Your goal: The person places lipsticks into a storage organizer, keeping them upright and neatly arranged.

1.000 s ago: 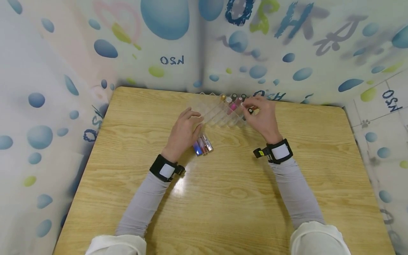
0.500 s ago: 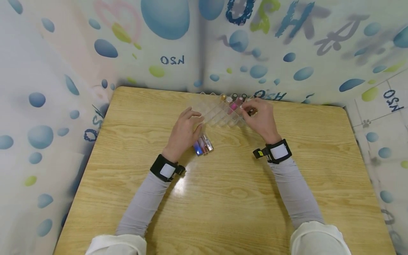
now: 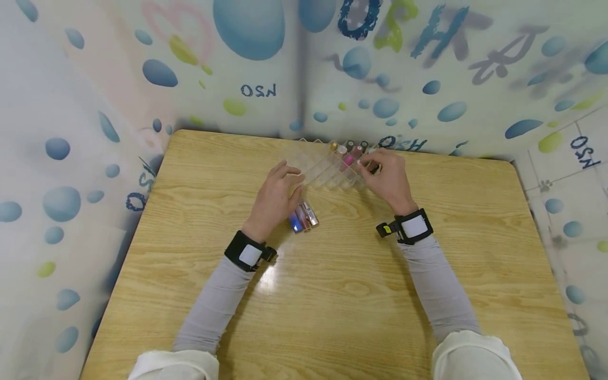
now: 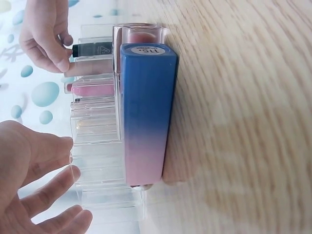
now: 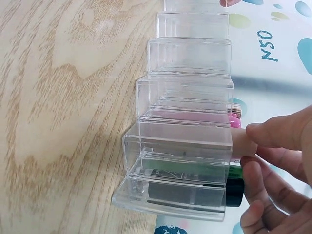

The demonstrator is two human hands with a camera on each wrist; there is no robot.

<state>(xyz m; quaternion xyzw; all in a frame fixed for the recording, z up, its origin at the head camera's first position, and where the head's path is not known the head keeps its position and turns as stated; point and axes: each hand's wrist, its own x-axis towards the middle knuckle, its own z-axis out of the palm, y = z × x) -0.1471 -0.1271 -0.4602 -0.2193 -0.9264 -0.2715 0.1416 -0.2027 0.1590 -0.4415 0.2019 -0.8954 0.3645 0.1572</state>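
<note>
At the table's back stands a clear diamond-celled lipstick organizer [image 3: 318, 177] with several tubes in its right part. My right hand [image 3: 390, 179] pinches the end of a pale beige lipstick tube [image 5: 243, 142] between thumb and fingers; most of it lies inside a cell. A black-capped tube [image 5: 235, 192] sits in the cell beside it, close to my curled lower fingers. My left hand [image 3: 273, 198] has its fingers loosely spread, with fingertips right at the organizer's left rim. Below it lie a blue-to-pink lipstick [image 4: 148, 114] and two other tubes.
A bright pink tube [image 3: 349, 159], a gold-capped tube [image 3: 333, 146] and dark-capped tubes fill neighbouring cells. A patterned wall covering [image 3: 266, 113] rises directly behind the wooden table [image 3: 332, 295].
My right hand has shifted slightly left and down at the organizer, with the pale tube's end still pinched. My left hand and the loose lipsticks stay in place.
</note>
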